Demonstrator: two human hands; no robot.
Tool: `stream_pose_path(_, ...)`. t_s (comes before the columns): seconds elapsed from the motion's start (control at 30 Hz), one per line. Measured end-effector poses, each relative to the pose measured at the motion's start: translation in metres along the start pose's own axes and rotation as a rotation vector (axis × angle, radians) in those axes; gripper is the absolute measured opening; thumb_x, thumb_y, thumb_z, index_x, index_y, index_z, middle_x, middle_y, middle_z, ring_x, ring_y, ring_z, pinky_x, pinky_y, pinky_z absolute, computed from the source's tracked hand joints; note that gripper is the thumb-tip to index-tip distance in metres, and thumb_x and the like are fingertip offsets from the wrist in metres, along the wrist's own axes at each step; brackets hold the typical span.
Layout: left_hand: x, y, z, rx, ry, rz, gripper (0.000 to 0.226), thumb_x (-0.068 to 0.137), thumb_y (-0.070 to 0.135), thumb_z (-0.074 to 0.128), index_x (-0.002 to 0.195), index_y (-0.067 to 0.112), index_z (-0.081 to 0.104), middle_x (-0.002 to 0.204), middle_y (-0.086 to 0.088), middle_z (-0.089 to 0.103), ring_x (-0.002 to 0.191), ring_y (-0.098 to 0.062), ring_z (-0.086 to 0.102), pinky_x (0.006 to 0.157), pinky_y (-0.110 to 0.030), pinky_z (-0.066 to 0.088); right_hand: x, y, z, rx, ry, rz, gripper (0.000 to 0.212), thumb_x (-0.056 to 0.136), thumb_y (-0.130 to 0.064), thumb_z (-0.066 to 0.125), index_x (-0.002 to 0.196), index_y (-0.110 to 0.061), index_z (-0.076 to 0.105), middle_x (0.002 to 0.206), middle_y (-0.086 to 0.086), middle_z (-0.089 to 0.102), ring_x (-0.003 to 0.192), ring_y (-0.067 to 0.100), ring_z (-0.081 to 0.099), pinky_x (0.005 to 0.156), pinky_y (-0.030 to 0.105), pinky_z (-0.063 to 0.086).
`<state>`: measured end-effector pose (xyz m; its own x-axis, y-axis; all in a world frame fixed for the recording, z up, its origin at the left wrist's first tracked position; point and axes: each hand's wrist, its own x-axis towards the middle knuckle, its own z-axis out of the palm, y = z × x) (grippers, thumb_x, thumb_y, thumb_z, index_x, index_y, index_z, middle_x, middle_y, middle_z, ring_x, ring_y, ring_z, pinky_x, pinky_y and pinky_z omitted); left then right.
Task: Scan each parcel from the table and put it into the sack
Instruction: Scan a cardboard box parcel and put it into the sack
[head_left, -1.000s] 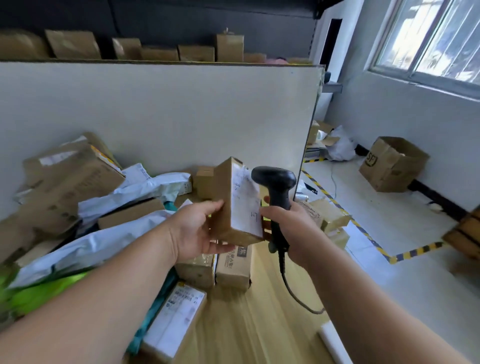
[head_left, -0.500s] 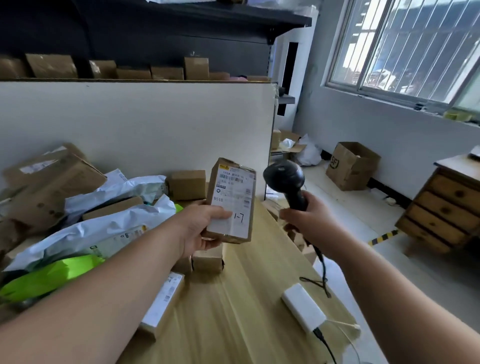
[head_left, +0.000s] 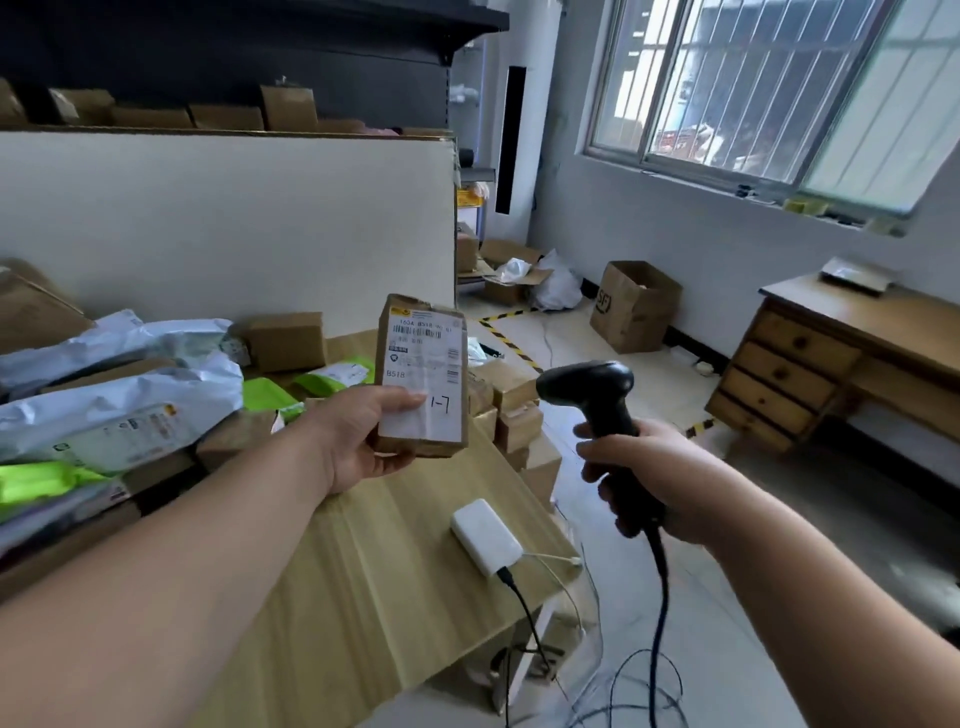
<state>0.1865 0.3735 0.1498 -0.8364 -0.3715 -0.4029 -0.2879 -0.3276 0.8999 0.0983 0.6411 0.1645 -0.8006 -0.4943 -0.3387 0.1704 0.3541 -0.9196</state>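
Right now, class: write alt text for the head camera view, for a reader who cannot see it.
A left hand holds a small cardboard parcel, label facing the camera, beside a black barcode scanner gripped in the right hand. Below is a wooden table piled with parcels at the left.

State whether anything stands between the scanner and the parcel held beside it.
Nothing visible does: only open air separates the scanner in the right hand from the parcel in the left hand. Its thumb lies low on the label, clear of the upper barcode.
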Motion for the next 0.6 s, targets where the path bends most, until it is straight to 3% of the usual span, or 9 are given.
stream_pose_path(0.1,-0.022,-0.003,-0.011,-0.007,0.063,0.035,0.020,0.085,0.013,0.064,0.104,0.017,0.063,0.093,-0.007,0.072,0.084,-0.023,0.065,0.071,-0.037,0.051,-0.009,-0.010,0.025,0.269,-0.217,0.026,0.039,0.087,-0.017,0.067,0.120,-0.001,0.054,0.066,0.008,0.056,0.050,0.018,0.050,0.049,0.032,0.041)
stream_pose_path(0.2,-0.049,-0.007,-0.037,-0.027,0.196,0.071,0.028,0.084,0.010,0.065,0.112,0.015,0.060,0.097,-0.011,0.071,0.086,-0.026,0.065,0.067,-0.038,0.052,-0.017,-0.026,0.061,0.414,-0.426,0.036,0.055,0.071,-0.041,0.072,0.113,-0.008,0.059,0.065,0.007,0.054,0.049,0.017,0.050,0.049,0.029,0.043)
stream_pose_path(0.27,-0.068,-0.012,-0.061,-0.034,0.317,0.107,0.033,0.084,0.006,0.066,0.114,0.015,0.058,0.100,-0.012,0.071,0.087,-0.027,0.066,0.064,-0.038,0.052,-0.021,-0.038,0.087,0.421,-0.536,0.028,0.063,0.069,-0.055,0.069,0.111,-0.009,0.060,0.065,0.007,0.055,0.049,0.018,0.050,0.049,0.029,0.044)
stream_pose_path(0.37,-0.098,-0.022,-0.103,-0.027,0.502,0.151,0.036,0.081,0.001,0.068,0.112,0.017,0.057,0.099,-0.008,0.070,0.092,-0.027,0.065,0.077,-0.040,0.051,-0.027,-0.054,0.133,0.384,-0.635,0.012,0.066,0.066,-0.065,0.065,0.104,-0.011,0.062,0.062,0.005,0.055,0.046,0.017,0.049,0.049,0.028,0.044)
stream_pose_path(0.5,-0.138,-0.035,-0.156,-0.066,0.680,0.198,0.029,0.079,-0.001,0.070,0.091,0.021,0.056,0.088,-0.002,0.069,0.077,-0.020,0.065,0.058,-0.030,0.046,-0.035,-0.072,0.198,0.316,-0.715,0.005,0.068,0.060,-0.069,0.065,0.099,-0.013,0.060,0.061,0.004,0.054,0.044,0.016,0.048,0.049,0.026,0.043)
stream_pose_path(0.6,-0.163,-0.043,-0.194,-0.102,0.768,0.227,0.032,0.078,-0.003,0.071,0.096,0.018,0.055,0.093,-0.006,0.069,0.081,-0.024,0.067,0.063,-0.035,0.053,-0.041,-0.084,0.244,0.264,-0.757,-0.002,0.069,0.067,-0.071,0.063,0.098,-0.011,0.061,0.062,0.004,0.054,0.045,0.016,0.048,0.048,0.026,0.044)
